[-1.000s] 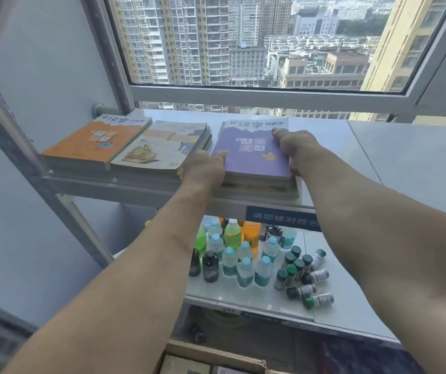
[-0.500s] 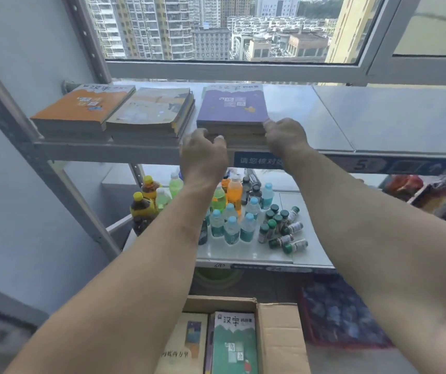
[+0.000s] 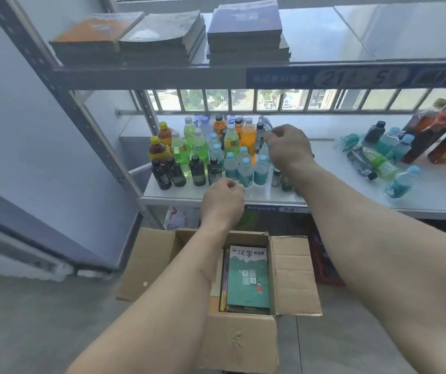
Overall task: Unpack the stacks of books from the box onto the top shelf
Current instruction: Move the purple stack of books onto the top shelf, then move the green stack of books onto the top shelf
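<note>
Two empty, loosely curled hands above open box [image 3: 292,276] of books [image 3: 248,276].

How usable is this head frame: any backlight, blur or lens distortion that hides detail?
Head view: window backlight leaves the three book stacks on the top shelf dim, titles unreadable; shelf label and uprights smeared by motion blur; wide-angle bowing at the edges; green book in the box stays sharp, title readable.

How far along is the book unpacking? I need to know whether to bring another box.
Done: three stacks, orange, grey and purple, lie on the top shelf. In hand: nothing; the left hand and right hand hang loosely curled between shelf and box. Left: a green-covered book tops a stack in the box, with more beside it.
</note>
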